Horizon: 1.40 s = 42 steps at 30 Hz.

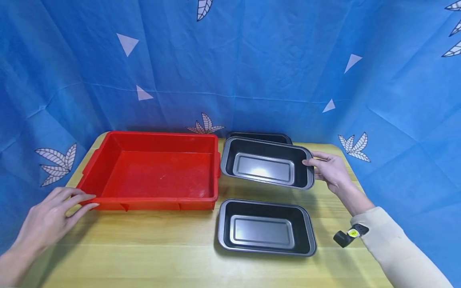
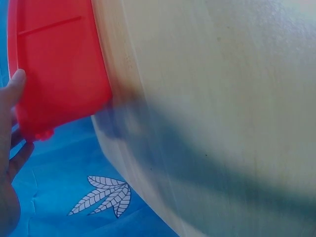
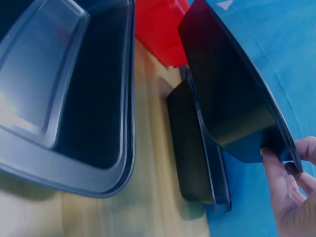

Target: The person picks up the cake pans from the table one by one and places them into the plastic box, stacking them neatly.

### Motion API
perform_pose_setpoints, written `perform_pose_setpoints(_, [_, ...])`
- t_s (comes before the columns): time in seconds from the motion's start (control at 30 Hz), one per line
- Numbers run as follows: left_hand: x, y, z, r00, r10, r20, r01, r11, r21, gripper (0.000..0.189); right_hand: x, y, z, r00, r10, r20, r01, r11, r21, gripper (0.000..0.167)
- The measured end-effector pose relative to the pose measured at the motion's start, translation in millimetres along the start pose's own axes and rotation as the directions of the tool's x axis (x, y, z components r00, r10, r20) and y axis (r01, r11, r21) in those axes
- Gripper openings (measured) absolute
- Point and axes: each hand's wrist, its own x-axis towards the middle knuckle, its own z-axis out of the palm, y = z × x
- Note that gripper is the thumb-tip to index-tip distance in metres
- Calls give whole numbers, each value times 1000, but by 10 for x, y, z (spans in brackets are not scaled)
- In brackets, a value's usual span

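A dark loaf pan (image 1: 266,164) is raised and tilted. My right hand (image 1: 329,170) pinches its right end, with the thumb inside the rim in the head view. The right wrist view shows this pan's dark outer side (image 3: 227,84) and my fingers at its edge. Beneath and behind it stands another loaf pan (image 3: 190,143), mostly hidden in the head view. A third loaf pan (image 1: 266,228) sits nearer on the table. At left, my left hand (image 1: 54,216) grips the near left corner of a large red tray (image 1: 155,204), thumb against its outer wall.
The pale wooden table (image 1: 151,248) carries the tray and pans. A blue cloth (image 1: 230,60) with leaf and triangle prints hangs behind and at both sides. A small black device (image 1: 347,236) is strapped at my right wrist.
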Motion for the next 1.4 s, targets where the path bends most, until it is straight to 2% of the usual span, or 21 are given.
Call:
perform_pose_setpoints(0.3, [22, -6, -3, 999, 29, -35, -28, 999, 22, 96, -50, -155, 177, 1000, 2, -11, -2, 999, 36, 25])
perform_pose_setpoints(0.6, [15, 22, -7, 1000, 21, -14, -21, 1000, 12, 98, -28, -247, 469, 1000, 7, 0, -7, 999, 45, 54])
perform_pose_setpoints(0.73, [11, 27, -8, 1000, 19, -13, -19, 1000, 12, 98, -17, -259, 620, 1000, 2, 14, -3, 999, 53, 59])
perform_pose_setpoints(1.17, [6, 38, -40, 999, -26, 24, 25, 1000, 11, 97, 99, -243, 1094, 998, -29, 57, 23, 994, 111, 54])
perform_pose_setpoints(1.4, [19, 49, -49, 999, -28, 39, 28, 1000, 8, 96, 145, -252, 1311, 995, -56, 79, 49, 995, 93, 50])
